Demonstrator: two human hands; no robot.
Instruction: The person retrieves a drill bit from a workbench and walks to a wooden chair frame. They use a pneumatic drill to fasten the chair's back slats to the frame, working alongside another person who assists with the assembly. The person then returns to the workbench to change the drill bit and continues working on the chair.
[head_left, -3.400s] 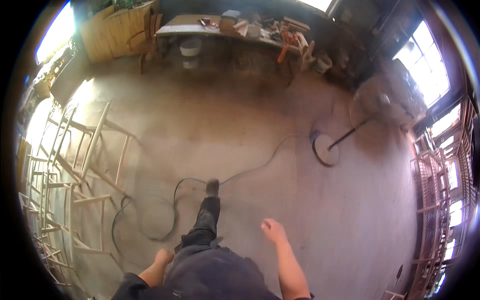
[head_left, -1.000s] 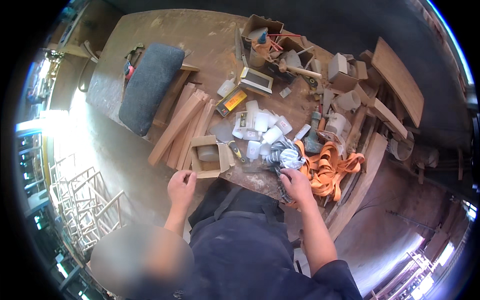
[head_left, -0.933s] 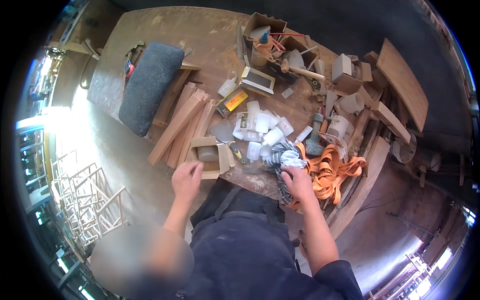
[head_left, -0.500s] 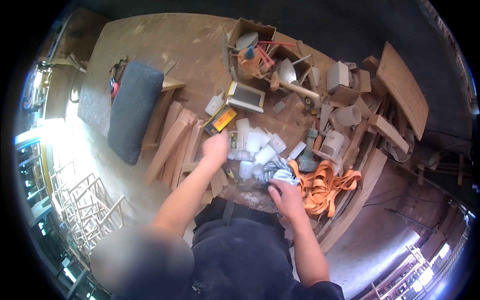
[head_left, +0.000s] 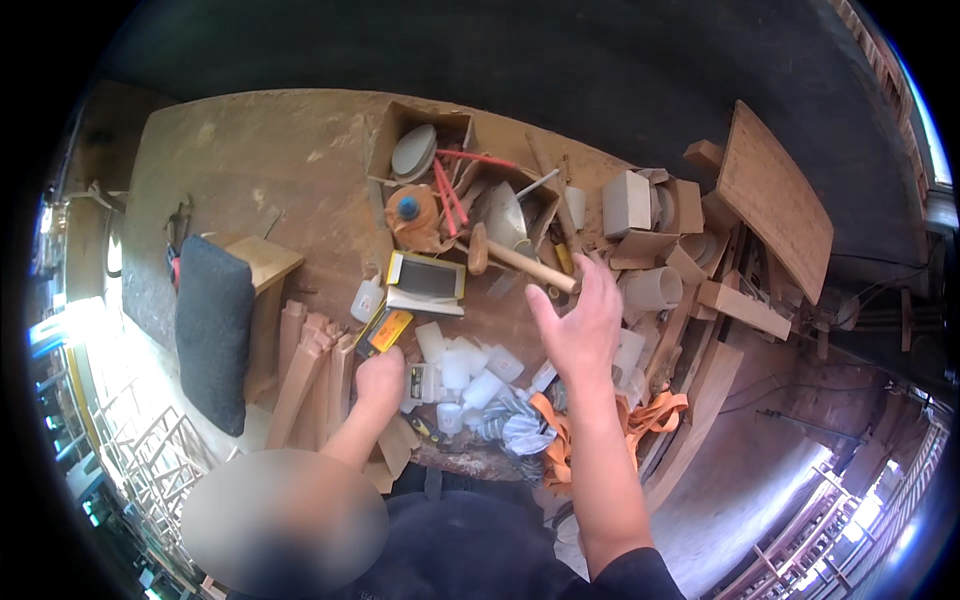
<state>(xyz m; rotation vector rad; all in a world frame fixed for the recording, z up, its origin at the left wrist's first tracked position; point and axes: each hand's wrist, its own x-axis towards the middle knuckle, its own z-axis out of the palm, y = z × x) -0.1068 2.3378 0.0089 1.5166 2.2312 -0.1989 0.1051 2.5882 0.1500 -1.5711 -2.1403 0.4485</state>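
My left hand (head_left: 380,380) is closed, its fingers gripping the near end of a small yellow-and-black box (head_left: 392,328). Past that box lie a white plastic bottle (head_left: 367,300) and an open box with a yellow edge and a dark panel (head_left: 428,280). My right hand (head_left: 583,325) hovers over the right part of the bench, thumb and fingers apart, nothing held. Just beyond its fingertips lies a light wooden handle (head_left: 535,268). Between my hands sit several translucent white plastic containers (head_left: 482,388) and a crumpled grey-striped cloth (head_left: 522,430).
Cardboard boxes (head_left: 380,150) with red-handled tools and a metal scoop-like piece stand at the back. Orange straps (head_left: 655,415) lie under my right forearm. Wood strips (head_left: 305,385) and a dark cushion (head_left: 213,330) are to the left; a leaning board (head_left: 775,205) rises at the right.
My right hand has moved from beside the cloth and orange straps up and away across the bench, toward the wooden handle. The view has shifted; my left hand stays at the yellow-and-black box.
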